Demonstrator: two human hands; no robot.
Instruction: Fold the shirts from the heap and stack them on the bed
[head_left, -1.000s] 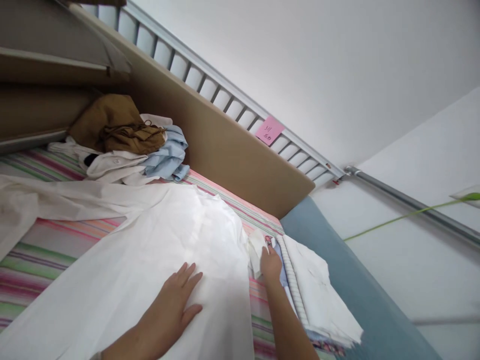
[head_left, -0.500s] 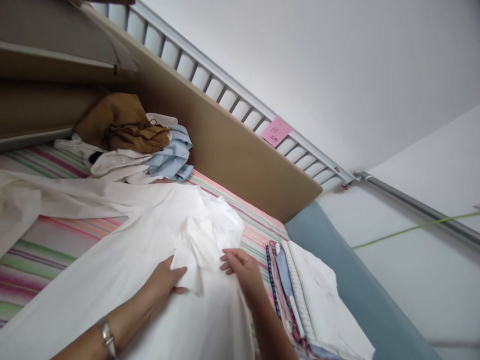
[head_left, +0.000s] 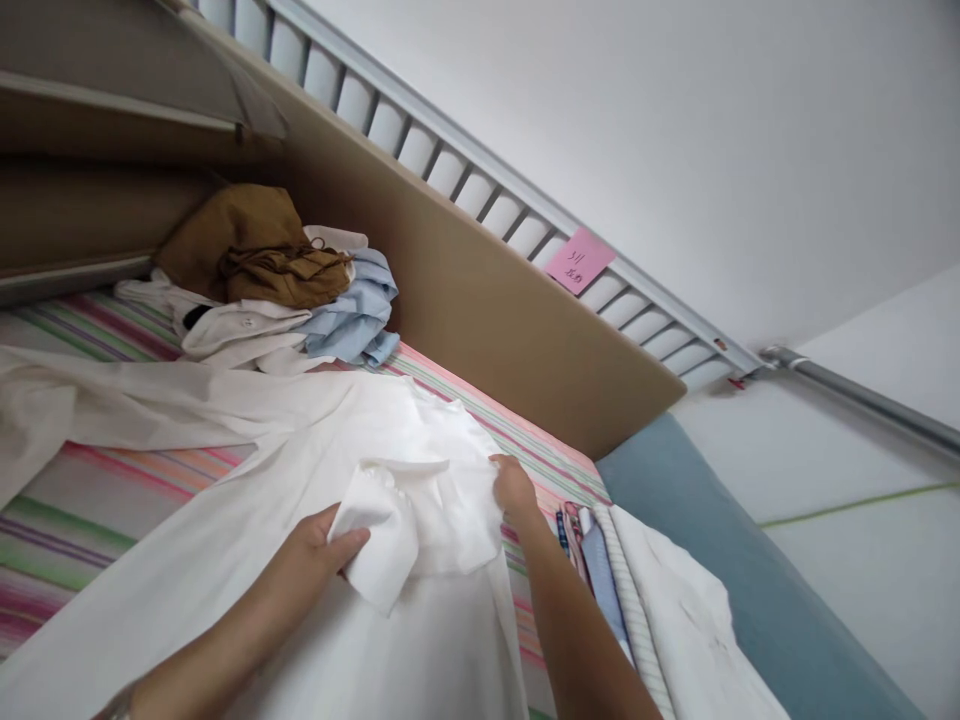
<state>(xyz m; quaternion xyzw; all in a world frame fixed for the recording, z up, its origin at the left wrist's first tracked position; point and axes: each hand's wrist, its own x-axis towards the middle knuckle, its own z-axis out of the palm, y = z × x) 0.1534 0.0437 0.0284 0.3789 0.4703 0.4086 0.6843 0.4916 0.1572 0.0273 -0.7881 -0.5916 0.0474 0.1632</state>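
Note:
A white long-sleeved shirt [head_left: 300,500] lies spread over a striped sheet [head_left: 97,510], one sleeve stretched out to the left. My left hand [head_left: 319,545] pinches the cuff [head_left: 379,535] of the other sleeve, which is folded back across the shirt's body. At the shirt's right edge, near the shoulder, my right hand [head_left: 515,487] is closed on the white fabric; its fingertips are partly hidden. The collar area [head_left: 442,400] lies flat beyond both hands.
A heap of crumpled clothes, with a brown garment [head_left: 285,270] and a light-blue one [head_left: 356,310], sits at the far left. Folded clothes [head_left: 667,600] stand at right beside a blue-grey cushioned edge [head_left: 720,520]. Behind runs a tan board [head_left: 465,290] along a railing with a pink note [head_left: 580,261].
My right hand has moved up and right to the shirt's edge and closed on the fabric. My left hand has shifted slightly left with the cuff, which is now turned out more.

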